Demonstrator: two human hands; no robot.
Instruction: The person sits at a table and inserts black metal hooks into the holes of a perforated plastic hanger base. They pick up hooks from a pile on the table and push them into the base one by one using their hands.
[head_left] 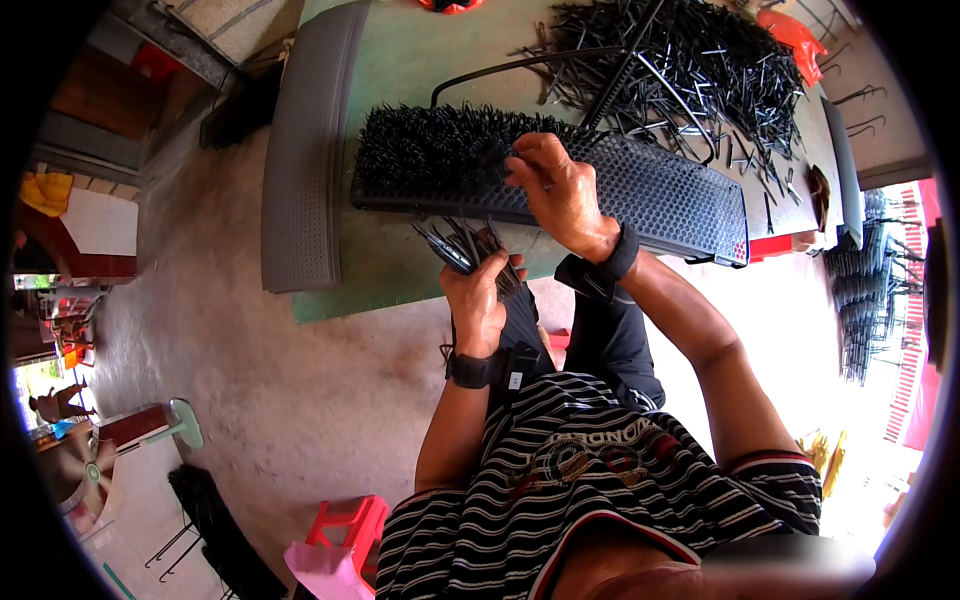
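Note:
A long black perforated panel (665,200) lies across the table in front of me. Dense black bristle-like strips (430,150) stand up from its left half, while bare holes show along the right half. My right hand (562,198) is over the middle of the panel, at the edge of the strips, its fingertips pinched together. Whatever sits between those fingertips is too small and dark to make out. Below the panel's near edge, my left hand (477,300) is closed around a bunch of thin dark strips (452,243), their ends fanning out past the fingers.
A heap of loose black strips (690,75) covers the far right of the green table (400,60). Grey perforated sheets (308,160) are stacked along its left side. Thin black metal rods (530,65) rise behind the panel. A red stool (350,525) stands on the floor at lower left.

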